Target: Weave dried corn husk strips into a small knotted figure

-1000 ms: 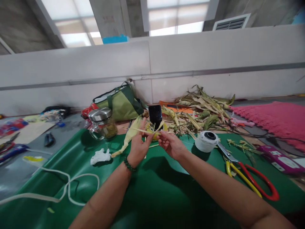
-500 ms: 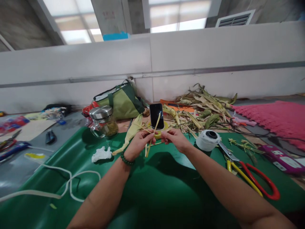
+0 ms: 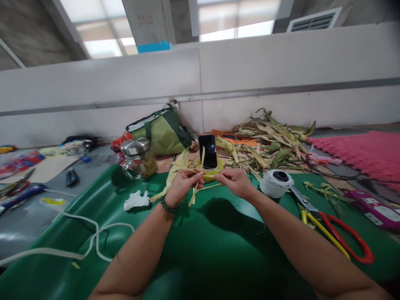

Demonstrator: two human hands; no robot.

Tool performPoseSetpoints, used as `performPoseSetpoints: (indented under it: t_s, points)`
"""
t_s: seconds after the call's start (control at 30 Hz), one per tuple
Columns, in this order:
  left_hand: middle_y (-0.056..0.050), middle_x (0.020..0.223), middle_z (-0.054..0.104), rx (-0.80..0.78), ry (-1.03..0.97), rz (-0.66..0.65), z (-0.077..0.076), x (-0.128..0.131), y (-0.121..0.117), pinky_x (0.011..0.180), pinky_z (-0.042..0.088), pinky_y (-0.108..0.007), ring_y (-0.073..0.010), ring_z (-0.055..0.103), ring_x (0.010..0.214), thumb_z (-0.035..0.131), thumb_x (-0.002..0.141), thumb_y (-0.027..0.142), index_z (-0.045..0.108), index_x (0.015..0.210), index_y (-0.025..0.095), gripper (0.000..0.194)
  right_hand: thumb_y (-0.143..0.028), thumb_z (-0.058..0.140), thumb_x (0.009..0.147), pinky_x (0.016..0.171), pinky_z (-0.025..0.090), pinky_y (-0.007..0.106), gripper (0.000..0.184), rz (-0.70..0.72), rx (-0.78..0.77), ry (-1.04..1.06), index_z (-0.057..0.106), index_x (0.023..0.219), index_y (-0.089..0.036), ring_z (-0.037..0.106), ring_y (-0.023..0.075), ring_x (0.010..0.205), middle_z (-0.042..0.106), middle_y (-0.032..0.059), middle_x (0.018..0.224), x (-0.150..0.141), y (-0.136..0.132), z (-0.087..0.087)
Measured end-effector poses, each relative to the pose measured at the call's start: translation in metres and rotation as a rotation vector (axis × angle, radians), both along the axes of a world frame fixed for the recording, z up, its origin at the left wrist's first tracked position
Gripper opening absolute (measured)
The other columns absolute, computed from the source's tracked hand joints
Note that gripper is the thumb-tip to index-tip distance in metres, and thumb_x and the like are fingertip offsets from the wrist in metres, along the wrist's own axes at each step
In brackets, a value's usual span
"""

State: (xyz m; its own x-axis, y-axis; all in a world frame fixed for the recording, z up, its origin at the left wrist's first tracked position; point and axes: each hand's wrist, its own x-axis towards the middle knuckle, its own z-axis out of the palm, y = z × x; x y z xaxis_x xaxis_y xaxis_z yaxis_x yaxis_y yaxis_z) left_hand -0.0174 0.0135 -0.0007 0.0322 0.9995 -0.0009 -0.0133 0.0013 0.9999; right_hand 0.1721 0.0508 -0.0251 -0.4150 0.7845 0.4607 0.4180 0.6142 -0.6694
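My left hand [image 3: 185, 186], with a green bead bracelet on its wrist, pinches several crossed pale-yellow corn husk strips [image 3: 203, 157]. Their ends stick out above and below the fingers. To its right, my right hand [image 3: 236, 182] has thumb and forefinger pinched on the end of a strip that spans the gap between the hands. Just behind the fingers a phone [image 3: 208, 150] leans upright, and a yellow tape roll [image 3: 218, 166] lies at its foot. A whole pale corn husk [image 3: 171, 177] rests beside my left hand.
A green mat [image 3: 200, 254] covers the table. Right of the hands are a white thread spool [image 3: 276, 184] and red-and-yellow-handled scissors [image 3: 340, 233]. A glass jar [image 3: 140, 162], crumpled white tissue [image 3: 136, 201] and white cable [image 3: 90, 246] lie left. Dry husks [image 3: 265, 133] are heaped behind.
The hands have drawn slightly apart, with the strip between them held straighter. The upright strip end has tilted a little to the left. The whole view has shifted slightly.
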Motion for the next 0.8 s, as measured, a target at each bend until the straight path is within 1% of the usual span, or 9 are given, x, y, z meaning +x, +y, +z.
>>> performPoseSetpoints:
  t_s: [0.07,0.13,0.23,0.33,0.4,0.5,0.63,0.73,0.8]
  points:
    - [-0.001,0.055,0.062,0.017,0.073,0.008,-0.005,0.003,0.000,0.053,0.049,-0.026,-0.0121,0.056,0.049,0.075,0.062,0.042,0.066,0.070,0.012,0.032,-0.036,0.052,0.086,0.062,0.042,0.027,0.029,-0.147,0.177,-0.033,0.066,0.070,-0.016,0.058,0.0160,0.064,0.064,0.0053,0.067,0.004,0.001,0.000]
    - [-0.002,0.054,0.062,0.093,0.202,0.028,-0.011,0.008,-0.002,0.054,0.049,-0.027,-0.0136,0.056,0.051,0.069,0.069,0.041,0.065,0.068,0.014,0.028,-0.035,0.055,0.086,0.069,0.044,0.029,0.023,-0.216,0.322,-0.029,0.069,0.088,-0.017,0.059,0.0178,0.071,0.066,0.0066,0.074,0.003,-0.005,0.003]
    - [-0.003,0.056,0.062,0.278,0.484,-0.002,-0.019,0.015,-0.007,0.058,0.046,-0.027,-0.0154,0.057,0.057,0.063,0.074,0.030,0.064,0.059,0.016,0.020,-0.044,0.062,0.082,0.066,0.045,0.027,0.037,-0.072,0.319,-0.038,0.064,0.109,-0.018,0.059,0.0164,0.065,0.065,0.0034,0.067,-0.009,-0.026,0.010]
    - [-0.005,0.064,0.066,0.408,0.651,-0.029,-0.023,0.018,-0.010,0.064,0.045,-0.027,-0.0175,0.059,0.064,0.061,0.071,0.018,0.065,0.057,0.018,0.014,-0.039,0.055,0.088,0.066,0.046,0.027,0.023,0.013,0.322,-0.042,0.067,0.093,-0.020,0.062,0.0171,0.069,0.069,0.0059,0.076,-0.021,-0.042,0.014]
    - [-0.005,0.064,0.066,0.399,0.603,0.015,-0.024,0.018,-0.008,0.064,0.046,-0.028,-0.0175,0.060,0.063,0.057,0.074,0.019,0.065,0.058,0.018,0.018,-0.033,0.048,0.092,0.068,0.047,0.028,0.024,-0.013,0.361,-0.009,0.067,0.083,-0.021,0.064,0.0177,0.073,0.070,0.0066,0.078,-0.024,-0.045,0.013]
    - [-0.003,0.059,0.065,0.247,0.347,0.096,-0.022,0.014,-0.002,0.059,0.050,-0.028,-0.0156,0.060,0.055,0.053,0.079,0.027,0.068,0.067,0.015,0.023,-0.029,0.048,0.092,0.072,0.049,0.029,0.021,-0.093,0.388,0.046,0.067,0.087,-0.020,0.066,0.0187,0.077,0.072,0.0071,0.084,-0.019,-0.039,0.010]
    - [-0.002,0.066,0.070,0.110,0.000,0.127,-0.019,0.009,0.004,0.065,0.055,-0.029,-0.0149,0.065,0.059,0.065,0.072,0.032,0.071,0.092,0.012,0.029,-0.027,0.049,0.090,0.071,0.049,0.029,0.019,-0.157,0.301,0.042,0.066,0.088,-0.021,0.066,0.0191,0.076,0.072,0.0065,0.085,-0.013,-0.030,0.007]
    - [-0.004,0.076,0.074,0.097,-0.092,0.080,-0.016,0.008,0.003,0.070,0.056,-0.029,-0.0146,0.067,0.064,0.072,0.066,0.032,0.068,0.106,0.011,0.045,-0.028,0.054,0.087,0.069,0.048,0.030,0.016,-0.193,0.232,0.045,0.066,0.080,-0.020,0.065,0.0193,0.072,0.070,0.0063,0.078,-0.010,-0.027,0.008]
    - [-0.005,0.078,0.074,0.107,-0.071,0.073,-0.015,0.008,0.002,0.065,0.055,-0.027,-0.0124,0.065,0.059,0.071,0.068,0.034,0.068,0.109,0.011,0.047,-0.027,0.055,0.086,0.066,0.048,0.029,0.015,-0.182,0.166,0.082,0.066,0.080,-0.019,0.064,0.0186,0.070,0.070,0.0057,0.076,-0.011,-0.027,0.010]
